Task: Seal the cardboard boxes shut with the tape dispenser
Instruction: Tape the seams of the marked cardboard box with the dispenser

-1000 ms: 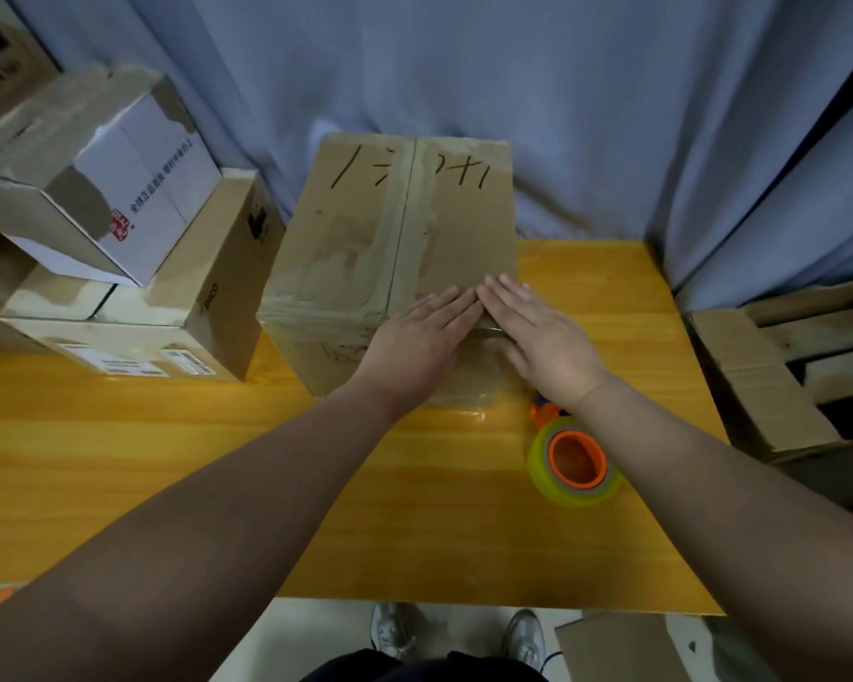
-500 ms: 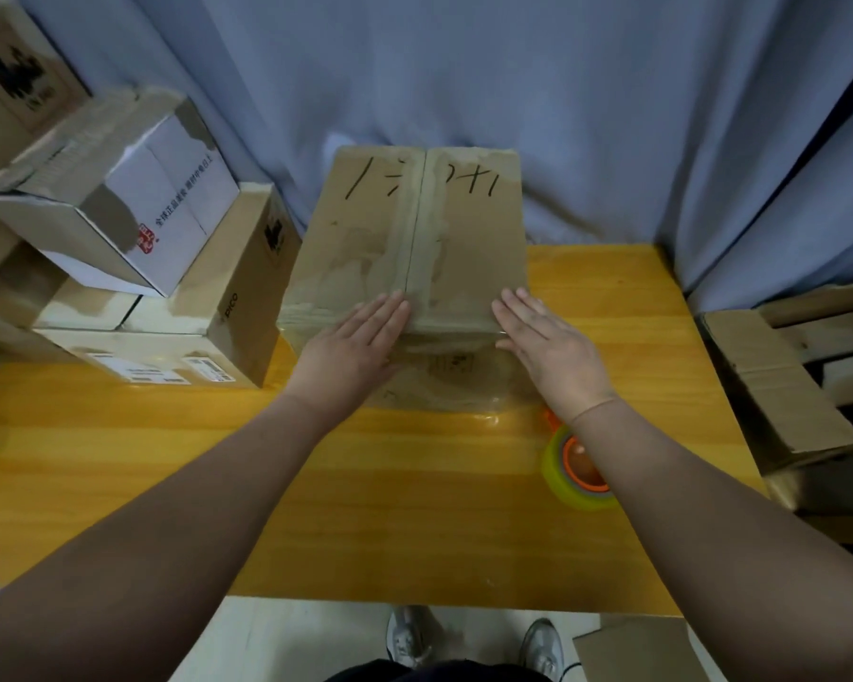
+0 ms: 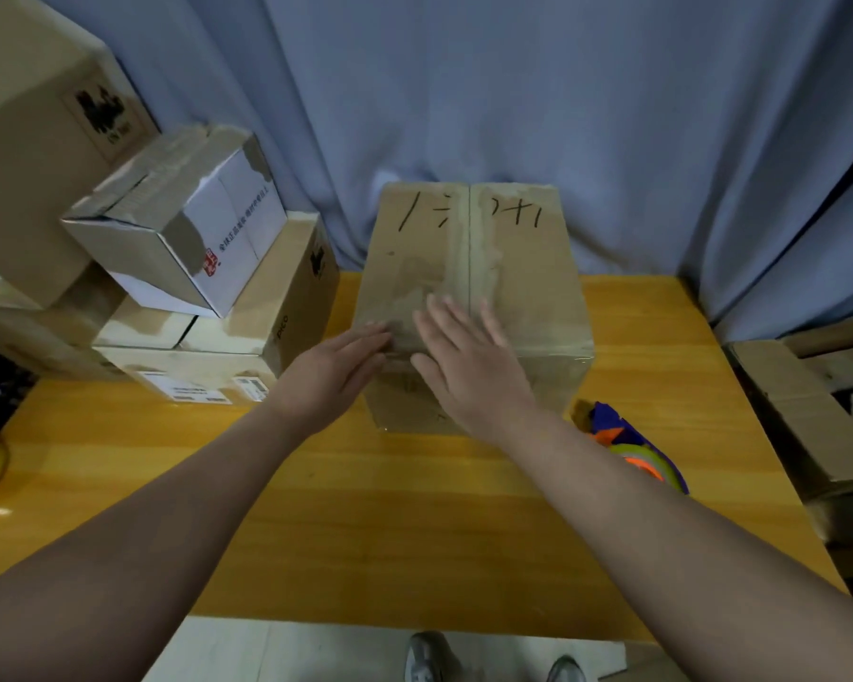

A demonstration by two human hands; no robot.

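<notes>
Head view: a brown cardboard box with black handwritten marks (image 3: 513, 268) stands at 12 o'clock on the yellow wooden surface (image 3: 390, 509), against a blue curtain (image 3: 464, 91). Its flaps are down, and the centre seam, under a glossy strip, runs from 12 to 6 o'clock.

The left grip (image 3: 336, 371) has straight fingers, parted and holding nothing, with the tips touching the box's near left top edge. The right grip (image 3: 464, 361) lies flat on the lid just left of the seam, fingers spread and clamped on nothing. This looks like smoothing of the tape.

The orange-and-blue tape dispenser with its yellow-green roll (image 3: 626, 445) lies on the surface at about 4 o'clock from the right grip. It sits just beside the box's near right corner and is partly hidden by the right forearm. Its long axis seems to run from 10 to 4 o'clock. The right grip is plainly nearer, so it would likely fetch the dispenser.

At 9 o'clock sits a stack of other cardboard boxes (image 3: 208, 337).
</notes>
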